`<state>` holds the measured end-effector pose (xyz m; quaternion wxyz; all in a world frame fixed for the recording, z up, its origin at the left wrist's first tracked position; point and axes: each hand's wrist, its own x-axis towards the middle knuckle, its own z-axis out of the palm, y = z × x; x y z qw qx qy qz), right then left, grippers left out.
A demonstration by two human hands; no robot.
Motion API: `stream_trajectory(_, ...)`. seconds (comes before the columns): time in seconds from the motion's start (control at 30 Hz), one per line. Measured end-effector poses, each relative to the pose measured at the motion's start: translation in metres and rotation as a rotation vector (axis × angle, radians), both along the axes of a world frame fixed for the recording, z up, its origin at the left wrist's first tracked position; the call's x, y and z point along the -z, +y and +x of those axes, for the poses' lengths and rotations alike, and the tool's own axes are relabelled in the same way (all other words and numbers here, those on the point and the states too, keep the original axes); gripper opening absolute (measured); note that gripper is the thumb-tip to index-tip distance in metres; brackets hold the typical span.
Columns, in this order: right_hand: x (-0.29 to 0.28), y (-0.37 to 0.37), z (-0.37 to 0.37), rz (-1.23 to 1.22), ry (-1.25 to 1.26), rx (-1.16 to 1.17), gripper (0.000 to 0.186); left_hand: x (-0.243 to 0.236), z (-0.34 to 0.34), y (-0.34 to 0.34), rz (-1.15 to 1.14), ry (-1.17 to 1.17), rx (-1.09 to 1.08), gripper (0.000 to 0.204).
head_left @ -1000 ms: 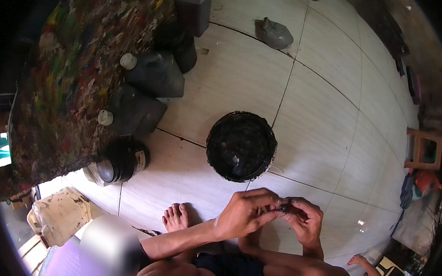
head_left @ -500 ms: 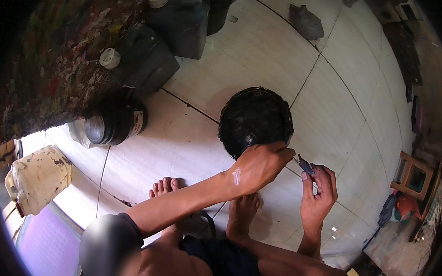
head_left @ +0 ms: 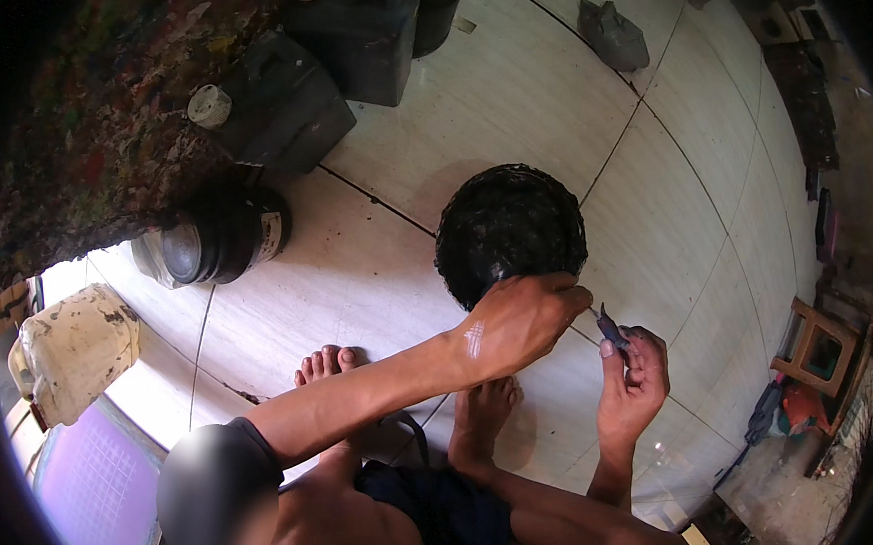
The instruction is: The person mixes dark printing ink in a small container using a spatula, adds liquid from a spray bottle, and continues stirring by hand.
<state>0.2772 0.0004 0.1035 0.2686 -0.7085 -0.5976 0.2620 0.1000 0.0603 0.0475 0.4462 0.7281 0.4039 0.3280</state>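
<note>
My left hand [head_left: 523, 322] is closed at the near rim of a round black container [head_left: 508, 214] coated in dark, glossy material; its fingertips pinch a thin bit I cannot make out. Just to its right, my right hand [head_left: 632, 381] grips a small dark, pointed object [head_left: 612, 327] between thumb and fingers, tip upward toward the left fingertips. The gap between the hands is narrow. My bare feet [head_left: 483, 408] rest on the pale tiles below my arms.
Dark jerrycans [head_left: 280, 103] line a paint-crusted board [head_left: 75, 163], beside a black lidded tub [head_left: 217, 235]. A cream plastic container [head_left: 75, 351] and purple screen frame [head_left: 97, 488] lie at left. A grey crumpled bag [head_left: 612, 36] sits farther off; a wooden frame [head_left: 806, 347] is right.
My hands were together a second ago. The right has since moved down and rightward with the dark object, now clearly visible. The view has shifted; the last half second shows little movement.
</note>
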Motion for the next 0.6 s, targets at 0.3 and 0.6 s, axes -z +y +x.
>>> stream_trajectory(0.3,-0.001,0.005,-0.003,0.052,-0.107,-0.056,0.018,-0.009,-0.006,0.001,0.008,0.007,0.072,0.017)
stream_trajectory(0.6,0.004,0.0,-0.003,-0.066,0.112,0.139,0.019,-0.007,-0.006,-0.004,0.038,0.032,0.057,0.023)
